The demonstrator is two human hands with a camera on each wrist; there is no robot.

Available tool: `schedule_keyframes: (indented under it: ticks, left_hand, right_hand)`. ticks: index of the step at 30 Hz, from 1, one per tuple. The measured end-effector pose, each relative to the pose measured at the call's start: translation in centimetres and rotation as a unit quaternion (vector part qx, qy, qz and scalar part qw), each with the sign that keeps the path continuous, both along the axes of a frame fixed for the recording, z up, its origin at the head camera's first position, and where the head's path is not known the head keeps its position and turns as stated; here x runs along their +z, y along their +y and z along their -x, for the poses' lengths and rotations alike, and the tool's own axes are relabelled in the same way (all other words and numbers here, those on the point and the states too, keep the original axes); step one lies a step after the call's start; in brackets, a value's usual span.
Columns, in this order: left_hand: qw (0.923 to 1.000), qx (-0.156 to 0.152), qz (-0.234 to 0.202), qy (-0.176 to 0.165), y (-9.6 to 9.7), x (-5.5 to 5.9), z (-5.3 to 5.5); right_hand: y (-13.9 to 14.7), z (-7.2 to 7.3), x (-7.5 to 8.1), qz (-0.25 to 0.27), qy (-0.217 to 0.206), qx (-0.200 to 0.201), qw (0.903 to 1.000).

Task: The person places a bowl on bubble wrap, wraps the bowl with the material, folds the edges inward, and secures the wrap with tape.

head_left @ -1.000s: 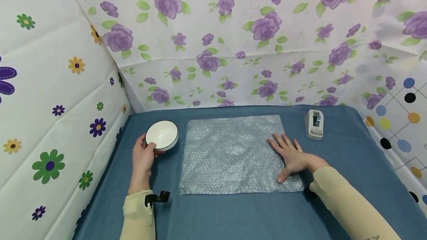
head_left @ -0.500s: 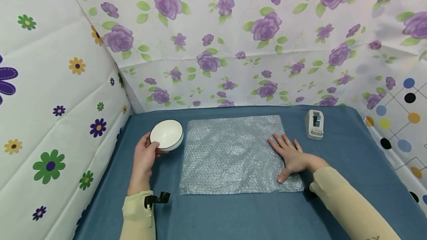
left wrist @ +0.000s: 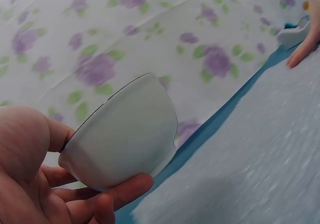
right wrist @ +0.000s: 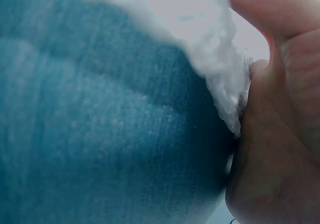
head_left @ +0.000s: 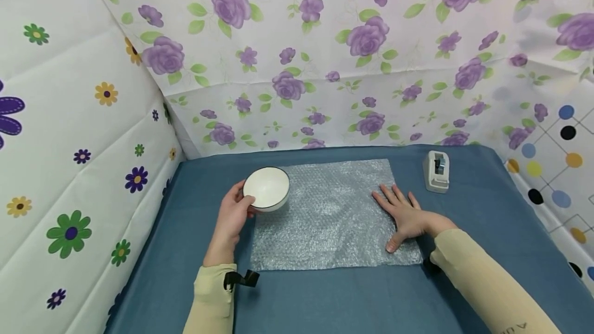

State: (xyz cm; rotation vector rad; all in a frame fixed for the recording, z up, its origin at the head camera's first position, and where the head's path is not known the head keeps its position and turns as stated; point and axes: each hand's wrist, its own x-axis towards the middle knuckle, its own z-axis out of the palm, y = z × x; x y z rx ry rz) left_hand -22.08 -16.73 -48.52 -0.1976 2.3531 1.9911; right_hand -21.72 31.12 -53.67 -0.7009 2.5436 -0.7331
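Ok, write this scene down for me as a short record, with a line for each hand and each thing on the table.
left hand: holds the bowl, thumb at the rim, fingers underneath
right hand: fingers spread, resting on the right side of the bubble wrap
bowl: white, dark rim, held above the wrap's left edge
bubble wrap: spread out on the blue cloth
tape dispenser: pale, right of the wrap, untouched
backdrop: white, purple flowers

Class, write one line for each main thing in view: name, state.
White round bowl with dark rim: empty, held aloft.
Left hand: gripping the bowl.
Transparent bubble-wrap sheet: unfolded, spread flat.
Right hand: fingers spread, on the sheet.
White plastic tape dispenser: standing, untouched.
Blue cloth: laid flat.
White floral cloth backdrop: hanging, creased.
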Motion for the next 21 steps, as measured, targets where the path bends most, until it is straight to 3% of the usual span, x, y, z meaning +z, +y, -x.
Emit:
schedule_keyframes:
  ticks: [5,11,21]
  left_hand:
    - [0.9992,-0.036,-0.017,0.005,3.7,-0.4,0.4]
    - [0.9964,-0.077,-0.035,-0.003,8.1,-1.2,0.6]
    - [0.9937,-0.102,-0.043,-0.017,12.9,-2.8,0.7]
  right_hand:
    - [-0.3,0.1,0.2,-0.037,-0.006,-0.011,0.9992]
    - [0.0,0.0,-0.3,0.004,-0.006,-0.001,1.0]
    - [-0.1,0.1,-0.4,-0.006,-0.007,-0.014,0.9999]
